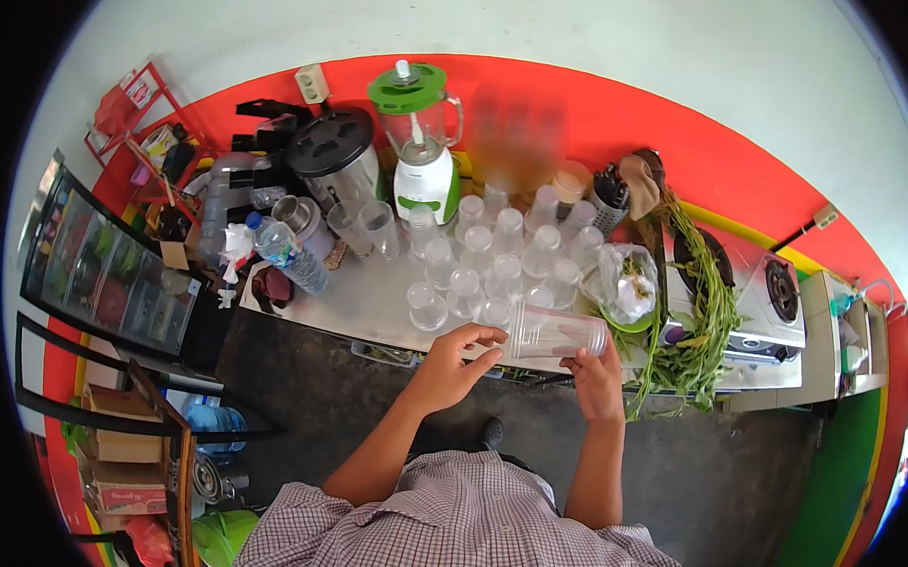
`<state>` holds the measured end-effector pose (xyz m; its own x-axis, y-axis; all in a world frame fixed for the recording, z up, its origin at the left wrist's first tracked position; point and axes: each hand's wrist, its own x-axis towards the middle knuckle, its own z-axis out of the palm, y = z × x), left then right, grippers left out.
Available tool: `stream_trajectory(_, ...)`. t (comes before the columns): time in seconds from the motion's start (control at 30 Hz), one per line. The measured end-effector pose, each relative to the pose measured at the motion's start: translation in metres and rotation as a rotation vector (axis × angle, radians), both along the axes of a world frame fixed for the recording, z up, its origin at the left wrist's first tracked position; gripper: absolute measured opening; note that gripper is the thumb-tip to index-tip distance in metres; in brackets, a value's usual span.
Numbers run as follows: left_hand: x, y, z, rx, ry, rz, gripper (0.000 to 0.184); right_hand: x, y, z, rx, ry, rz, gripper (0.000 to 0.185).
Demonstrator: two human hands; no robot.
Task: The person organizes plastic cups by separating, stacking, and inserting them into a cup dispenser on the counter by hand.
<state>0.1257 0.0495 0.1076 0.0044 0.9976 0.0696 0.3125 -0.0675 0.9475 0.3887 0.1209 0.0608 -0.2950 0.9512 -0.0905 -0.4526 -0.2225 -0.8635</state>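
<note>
A short nested stack of clear plastic cups (557,333) lies sideways in front of me, over the counter's front edge. My right hand (597,376) grips the stack near its right end, thumb and fingers around it. Just left of the rims, my left hand (461,359) has its thumb and fingers apart, with nothing visible between them. Beyond my hands, several upside-down clear plastic cups (508,225) stand in rows on the steel counter (373,306). One nearby upturned cup (427,307) is at the front left of the group.
A green-lidded blender (426,143), a steel pot with black lid (337,149) and a water bottle (287,253) stand to the left. Right are a plastic bag (626,283), leafy stalks (707,332) and a gas stove (764,284). A glass-fronted display case (115,262) stands far left.
</note>
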Motion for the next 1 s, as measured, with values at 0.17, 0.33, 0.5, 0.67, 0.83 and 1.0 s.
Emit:
stream_trajectory(0.17, -0.031, -0.017, 0.009, 0.030, -0.008, 0.086, 0.029, -0.048, 0.003, 0.002, 0.019, -0.012, 0.118, 0.061)
stream_trajectory(0.33, -0.082, -0.035, 0.011, 0.038, -0.060, 0.160, 0.028, -0.112, -0.004, 0.011, -0.031, 0.009, 0.218, 0.059)
stream_trajectory(0.5, -0.135, -0.052, 0.012, 0.060, -0.145, 0.226, 0.026, -0.168, -0.017, 0.015, 0.031, -0.079, 0.266, 0.061)
stream_trajectory(0.67, -0.183, -0.073, 0.008, 0.084, -0.195, 0.263, 0.026, -0.217, -0.029, 0.035, 0.060, -0.184, 0.328, 0.063)
stream_trajectory(0.83, -0.236, -0.109, -0.002, 0.111, -0.225, 0.357, 0.026, -0.280, -0.033, 0.042, 0.107, -0.272, 0.380, 0.062)
stream_trajectory(1.0, -0.292, -0.141, 0.014, 0.182, -0.132, 0.510, 0.023, -0.348, -0.037, 0.052, 0.144, -0.246, 0.450, 0.062)
